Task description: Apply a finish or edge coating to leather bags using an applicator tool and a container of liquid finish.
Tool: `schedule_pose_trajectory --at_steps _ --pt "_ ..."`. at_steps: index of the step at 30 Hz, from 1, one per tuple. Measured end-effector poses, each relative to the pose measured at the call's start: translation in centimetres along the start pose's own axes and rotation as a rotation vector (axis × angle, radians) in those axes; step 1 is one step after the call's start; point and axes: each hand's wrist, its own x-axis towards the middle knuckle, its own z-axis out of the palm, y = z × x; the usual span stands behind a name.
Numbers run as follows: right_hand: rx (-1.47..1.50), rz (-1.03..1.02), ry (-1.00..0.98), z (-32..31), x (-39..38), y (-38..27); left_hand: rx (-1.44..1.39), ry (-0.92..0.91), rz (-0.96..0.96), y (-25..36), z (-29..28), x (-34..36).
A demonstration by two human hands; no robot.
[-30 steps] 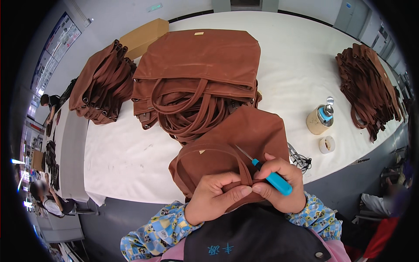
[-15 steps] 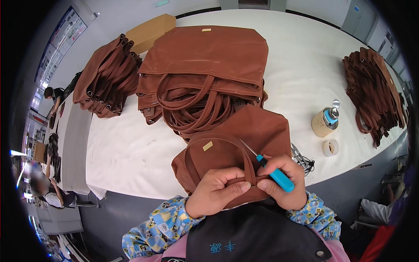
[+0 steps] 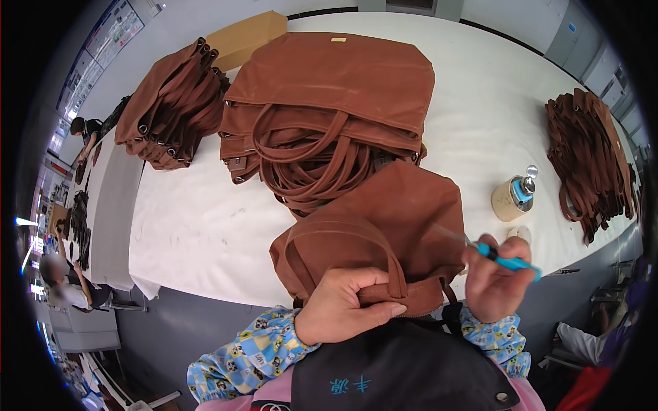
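Note:
A brown leather-look bag (image 3: 425, 205) lies at the table's near edge, its zipped top edge toward me and one looped handle (image 3: 329, 222) arching over its side. My left hand (image 3: 343, 308) pinches that top edge close to the foot of the handle, thumb on top. Off to the right of the bag, my right hand (image 3: 495, 291) is closed round the blue handle of an awl (image 3: 514, 263). The awl's thin metal shaft points left above the bag and is smeared by motion.
Beyond the bag rises a stack of similar brown bags (image 3: 329, 72). More bags (image 3: 168, 103) stand at the left, and another pile (image 3: 589, 161) at the right. A cream tub (image 3: 507, 200) holding a metal-topped bottle and a small pale cup (image 3: 521, 233) stand right. Behind is a cardboard box (image 3: 248, 35).
My right hand has left the bag's top edge and moved right with the awl, whose shaft now points more to the left. My left hand keeps its pinch near the handle.

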Motion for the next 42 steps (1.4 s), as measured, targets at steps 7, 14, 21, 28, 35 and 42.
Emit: schedule_pose_trajectory --at_steps 7,14,21,28,35,42 --pt "0.068 0.016 -0.102 0.4 0.4 -1.1 0.083 -0.053 -0.033 0.1 -0.1 0.1" --pt "-0.15 -0.007 -0.099 0.9 0.1 -0.6 0.094 -0.036 -0.042 0.0 0.0 0.0" --pt "-0.124 0.033 -0.096 0.9 0.1 -0.7 0.114 -0.029 -0.035 0.0 0.0 0.0" --pt "-0.311 -0.055 -0.177 1.2 1.2 -1.9 0.13 -0.042 -0.025 -0.5 0.2 0.1" --pt "-0.184 0.211 0.032 1.6 2.3 -2.7 0.155 -0.013 -0.027 -0.8 0.5 0.1" --pt "-0.195 0.205 -0.016 1.4 1.5 -2.0 0.156 -0.018 -0.038 0.1 0.5 0.2"
